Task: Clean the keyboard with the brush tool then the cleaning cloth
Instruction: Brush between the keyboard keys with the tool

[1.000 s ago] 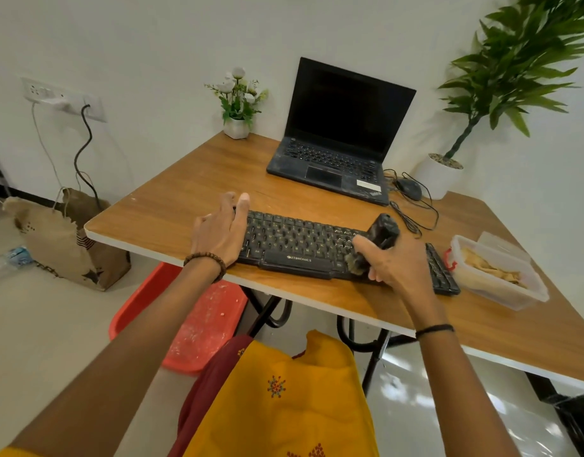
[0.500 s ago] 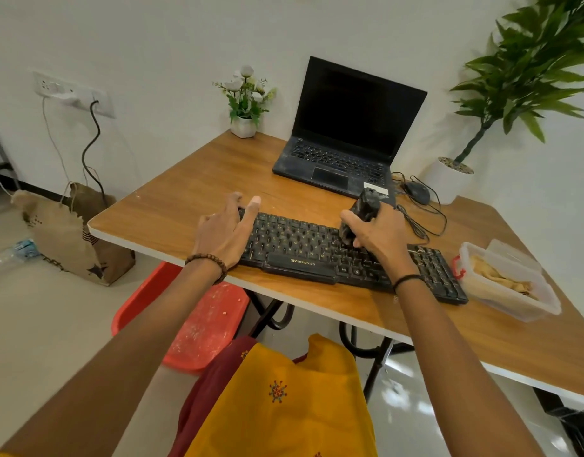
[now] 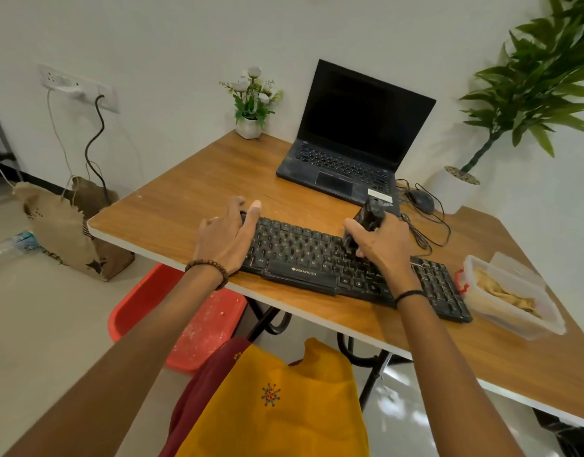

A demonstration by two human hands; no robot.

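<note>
On the bench (image 3: 191, 192), front edge: keyboard (image 3: 303, 255), long axis running left to right.
Brush (image 3: 366, 219): upright over the keyboard's right-of-middle keys, bristles down and seemingly touching them.
Right hand (image 3: 386, 249): fingers (image 3: 351, 227) curled round the brush.
Left hand (image 3: 224, 239): laid flat on the keyboard's left end, fingers straight, holding nothing.
Next sweep: probably along the rows, leftward from the bristles.
Cloth (image 3: 505, 293): apparently in the box (image 3: 515, 326) just right of the keyboard, nearer the right hand.
</note>
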